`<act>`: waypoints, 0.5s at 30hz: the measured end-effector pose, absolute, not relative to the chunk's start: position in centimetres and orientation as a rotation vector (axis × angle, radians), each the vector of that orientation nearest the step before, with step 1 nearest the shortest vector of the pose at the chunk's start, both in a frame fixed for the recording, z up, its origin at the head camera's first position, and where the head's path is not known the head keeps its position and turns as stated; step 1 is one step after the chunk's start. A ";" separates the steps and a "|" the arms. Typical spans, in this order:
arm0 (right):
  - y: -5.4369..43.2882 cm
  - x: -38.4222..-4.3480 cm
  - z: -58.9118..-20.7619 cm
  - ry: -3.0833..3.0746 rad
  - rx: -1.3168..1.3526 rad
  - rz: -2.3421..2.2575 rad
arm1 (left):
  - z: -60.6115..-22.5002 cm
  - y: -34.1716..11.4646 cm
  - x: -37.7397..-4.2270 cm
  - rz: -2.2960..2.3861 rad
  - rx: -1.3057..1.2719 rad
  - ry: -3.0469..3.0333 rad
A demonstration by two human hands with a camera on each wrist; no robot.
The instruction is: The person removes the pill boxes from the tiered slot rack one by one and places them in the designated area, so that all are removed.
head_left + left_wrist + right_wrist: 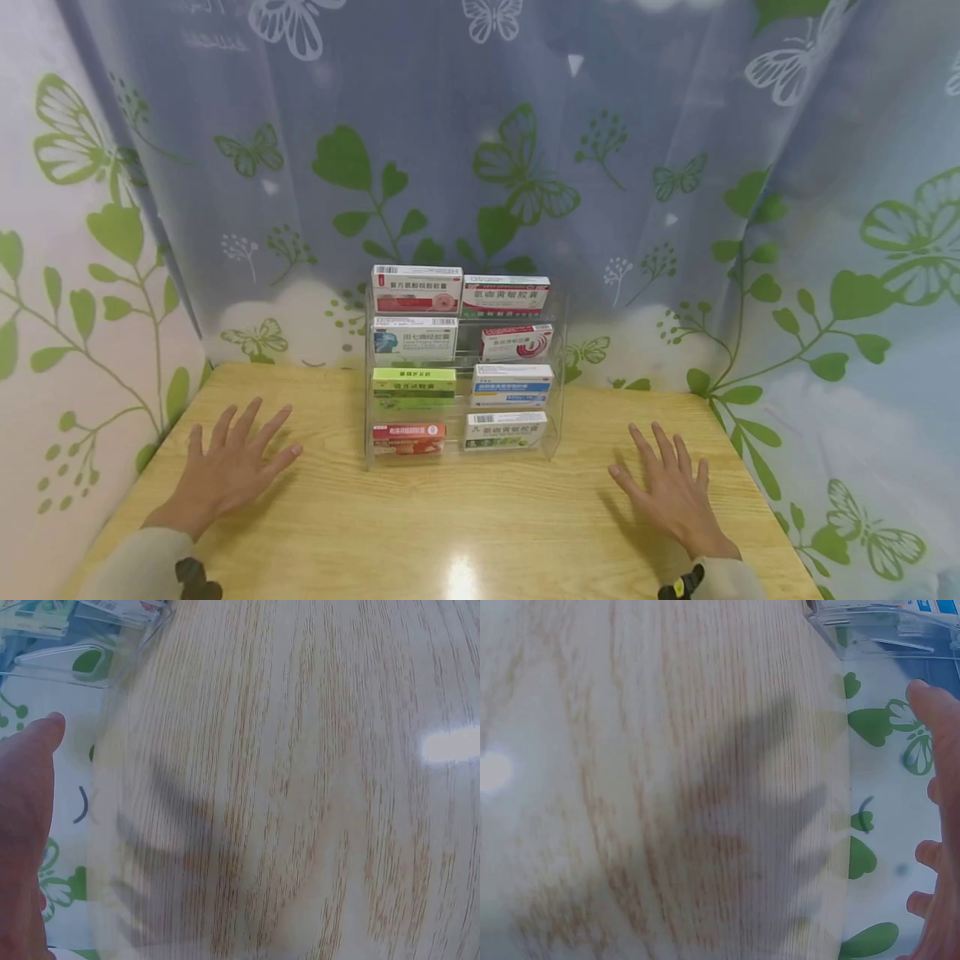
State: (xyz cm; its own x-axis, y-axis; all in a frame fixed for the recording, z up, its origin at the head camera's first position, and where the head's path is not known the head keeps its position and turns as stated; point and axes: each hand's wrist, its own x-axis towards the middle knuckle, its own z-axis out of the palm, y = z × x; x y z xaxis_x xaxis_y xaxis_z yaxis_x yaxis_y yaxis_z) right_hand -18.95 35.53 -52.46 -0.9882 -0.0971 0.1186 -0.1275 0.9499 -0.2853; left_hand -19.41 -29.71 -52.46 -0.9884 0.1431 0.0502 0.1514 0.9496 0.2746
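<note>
Hovering over wood table (360,525), left hand (225,475), right hand (670,492), each grip wide, butterfly-print curtains (420,83) around

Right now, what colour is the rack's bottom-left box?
The box is mainly red, clearest in the head view.

Appears to be a curtained booth (885,375) set out like a small pharmacy display: wood-grain tabletop (390,517) walled on three sides by leaf-and-butterfly curtains (435,83), with medicine boxes (415,390) in a clear tiered rack (557,421).
</note>
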 end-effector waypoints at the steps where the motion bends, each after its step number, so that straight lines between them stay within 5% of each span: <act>1: 35.5 -19.0 -52.4 -2.998 0.174 0.447 | -52.5 -29.7 -19.4 -0.436 -0.234 -3.072; 15: 34.6 -19.7 -51.4 -2.955 0.221 0.569 | -52.1 -28.9 -19.7 -0.437 -0.322 -2.956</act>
